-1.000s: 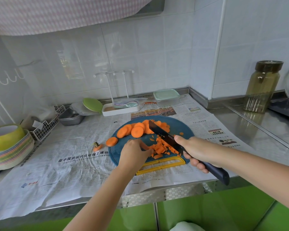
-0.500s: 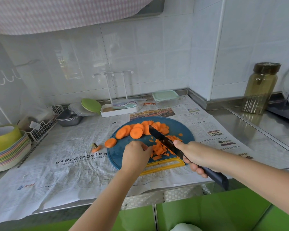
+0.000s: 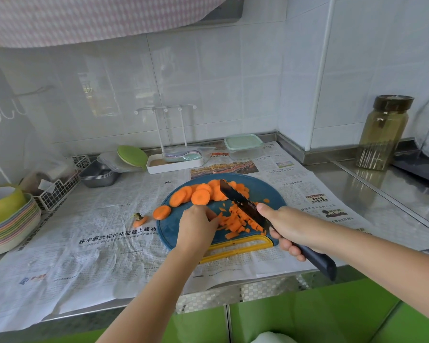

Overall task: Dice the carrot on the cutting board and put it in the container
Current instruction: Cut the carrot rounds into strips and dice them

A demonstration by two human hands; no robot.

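Spread over most of the steel counter (image 3: 352, 184): newspaper (image 3: 97, 243), creased, overhanging the front edge.

At far left, on the paper's edge: stack of pastel bowls (image 3: 13, 229), topped by a green bowl (image 3: 3, 204) with a white inside.

Just behind: white wire basket (image 3: 57, 191). Beside that, nested grey metal trays (image 3: 98, 174).

Against the back wall: green leaf-shaped dish (image 3: 131, 155), leaning on a white tray (image 3: 174, 164) with thin upright posts.

At right, well apart: tall glass jar (image 3: 382, 137) with a dark lid, upright.

Behind everything: white wall tiles (image 3: 208, 82).

Overhead: pink checked cloth (image 3: 84, 18).

Below the counter: green cabinet fronts (image 3: 307, 318).
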